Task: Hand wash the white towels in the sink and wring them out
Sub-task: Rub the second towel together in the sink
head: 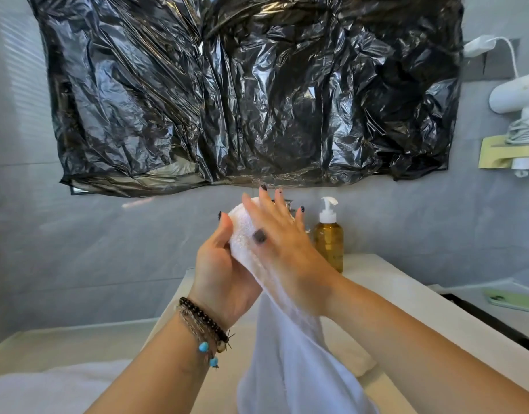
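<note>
From my head camera, I see both my hands up in front of me, over the pale table [412, 297]. I hold a white towel [290, 354] between them. My left hand [224, 273] wraps its curled fingers and thumb around the top bunch of the towel, so that grip is closed on it. My right hand [284, 243] lies on the other side with straight fingers, pressing flat on the towel, so that grip is not closed. The rest of the towel hangs down long and loose under my hands.

The towel looks thick, fluffy and soft. I think it bends any way I push it. If it is wet it will be heavy and drippy, but I cannot tell if it is. I think the best place to hold it is the fat bunched part, one hand at each end, so I can twist it.

A pump soap bottle [329, 234] with yellow liquid stands on the table, just behind my right hand. A crinkly black plastic sheet [242, 91] covers the wall above. Something white and blurry lies at the bottom left.
</note>
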Demonstrator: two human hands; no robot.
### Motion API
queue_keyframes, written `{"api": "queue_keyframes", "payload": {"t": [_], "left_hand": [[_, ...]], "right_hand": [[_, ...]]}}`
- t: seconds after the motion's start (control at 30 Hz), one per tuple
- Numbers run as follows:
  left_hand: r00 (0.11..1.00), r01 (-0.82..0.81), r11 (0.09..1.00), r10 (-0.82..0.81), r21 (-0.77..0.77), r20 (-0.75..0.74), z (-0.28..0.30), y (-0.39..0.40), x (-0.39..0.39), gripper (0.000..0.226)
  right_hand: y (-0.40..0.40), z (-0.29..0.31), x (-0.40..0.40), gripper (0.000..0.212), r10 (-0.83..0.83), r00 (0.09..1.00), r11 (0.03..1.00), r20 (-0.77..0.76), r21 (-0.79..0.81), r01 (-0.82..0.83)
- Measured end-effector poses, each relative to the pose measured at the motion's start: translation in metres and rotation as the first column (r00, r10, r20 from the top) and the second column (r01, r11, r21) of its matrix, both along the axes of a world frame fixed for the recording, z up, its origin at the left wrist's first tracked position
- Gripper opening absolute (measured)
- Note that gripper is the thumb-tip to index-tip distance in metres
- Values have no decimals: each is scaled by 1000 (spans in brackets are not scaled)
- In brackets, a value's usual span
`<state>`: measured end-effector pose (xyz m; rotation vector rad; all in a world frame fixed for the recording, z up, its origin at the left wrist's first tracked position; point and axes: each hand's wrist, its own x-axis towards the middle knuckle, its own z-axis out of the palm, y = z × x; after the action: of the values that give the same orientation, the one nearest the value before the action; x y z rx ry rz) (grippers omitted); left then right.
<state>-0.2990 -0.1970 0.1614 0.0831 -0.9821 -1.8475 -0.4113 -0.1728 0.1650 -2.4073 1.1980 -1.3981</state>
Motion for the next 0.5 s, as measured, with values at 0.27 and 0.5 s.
{"api": "queue_keyframes", "payload": {"t": [0.27, 0.5], "left_hand": [[992, -50, 998, 45, 46, 122, -4, 0, 0, 65], [951, -158, 987, 153, -1, 271, -8, -1, -6, 45]], "right_hand": [[-10, 1, -9, 84, 237, -105, 340, 966, -184, -922], [-6, 5, -50, 72, 173, 259, 578, 950, 115, -808]]}}
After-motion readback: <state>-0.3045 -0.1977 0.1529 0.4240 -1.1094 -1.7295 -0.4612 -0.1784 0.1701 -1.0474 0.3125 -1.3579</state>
